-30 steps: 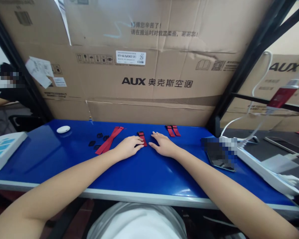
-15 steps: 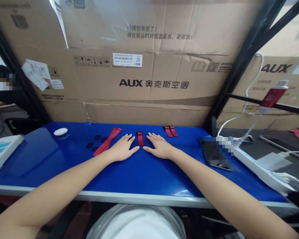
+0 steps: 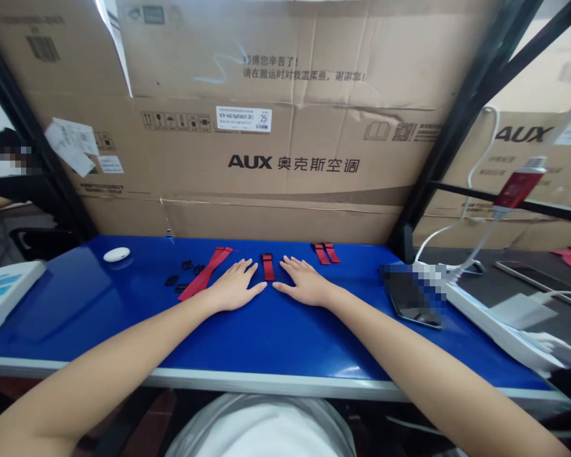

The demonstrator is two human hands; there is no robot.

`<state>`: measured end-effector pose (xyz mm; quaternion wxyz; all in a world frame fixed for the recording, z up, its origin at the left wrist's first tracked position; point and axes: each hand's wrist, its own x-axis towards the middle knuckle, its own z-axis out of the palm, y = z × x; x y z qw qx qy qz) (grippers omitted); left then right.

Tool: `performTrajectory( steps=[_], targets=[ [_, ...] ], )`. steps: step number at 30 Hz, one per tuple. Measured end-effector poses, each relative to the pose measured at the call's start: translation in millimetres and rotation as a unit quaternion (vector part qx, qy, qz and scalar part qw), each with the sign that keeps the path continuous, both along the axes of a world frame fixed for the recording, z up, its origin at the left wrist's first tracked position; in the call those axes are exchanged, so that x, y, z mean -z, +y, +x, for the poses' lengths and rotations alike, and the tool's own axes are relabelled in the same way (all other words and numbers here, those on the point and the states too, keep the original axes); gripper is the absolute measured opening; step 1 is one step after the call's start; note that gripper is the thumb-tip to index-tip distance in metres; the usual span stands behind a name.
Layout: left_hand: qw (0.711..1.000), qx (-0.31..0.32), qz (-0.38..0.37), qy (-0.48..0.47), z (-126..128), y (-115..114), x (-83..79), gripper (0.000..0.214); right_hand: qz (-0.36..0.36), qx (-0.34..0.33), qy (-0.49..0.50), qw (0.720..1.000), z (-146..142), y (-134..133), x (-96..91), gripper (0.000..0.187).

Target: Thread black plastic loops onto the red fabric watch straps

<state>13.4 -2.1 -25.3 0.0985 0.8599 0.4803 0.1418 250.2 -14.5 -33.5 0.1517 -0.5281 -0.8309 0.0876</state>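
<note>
Both of my hands rest palm down on the blue tabletop (image 3: 285, 343), fingers stretched out. Between them lies a short red webbing strap with a black buckle (image 3: 268, 267). My left hand (image 3: 235, 285) is just left of that strap and holds nothing. Beside its outer edge are longer red straps (image 3: 205, 274), partly covered by the hand and wrist. Several small black plastic buckles (image 3: 185, 264) lie left of those straps. My right hand (image 3: 304, 280), also without anything in it, is just right of the middle strap. Beyond it lie two short red straps with black buckles (image 3: 326, 252).
A cardboard panel (image 3: 295, 216) stands along the table's back edge, between black metal posts. At right are a phone (image 3: 413, 298), a white power strip (image 3: 499, 324) and cables. A round white object (image 3: 117, 254) and a white device (image 3: 9, 292) lie left. Another person (image 3: 19, 171) is far left.
The view has shifted very slightly. Both hands and the straps stay where they were.
</note>
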Motion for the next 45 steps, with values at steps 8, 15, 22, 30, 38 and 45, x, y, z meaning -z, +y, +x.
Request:
performTrajectory(
  steps=[8,15,22,30,38,45],
  targets=[
    [0.999,0.0,-0.003,0.033,0.5,-1.7,-2.7,0.084,0.0,-0.001,-0.009,1.0,-0.3,0.4,0.0,0.093],
    [0.999,-0.001,0.009,0.033,0.9,-0.4,0.2,0.081,0.008,-0.002,-0.016,1.0,0.6,1.1,1.1,0.09],
    [0.976,-0.113,0.168,0.074,-24.6,8.9,-41.6,0.047,0.142,-0.098,-0.024,0.985,-12.2,-11.3,-10.1,0.055],
    [0.947,-0.257,-0.062,0.184,-78.4,23.8,-69.6,0.032,0.103,-0.043,-0.078,0.991,0.9,-1.6,-15.6,0.045],
    [0.95,-0.237,-0.095,0.177,-71.4,22.7,-68.3,0.037,-0.004,0.157,-0.128,0.979,59.4,22.0,-21.5,0.042],
    [0.949,-0.249,-0.08,0.176,-68.0,20.9,-68.4,0.026,0.035,0.138,-0.127,0.982,57.0,22.6,-18.5,0.047]
  ],
)
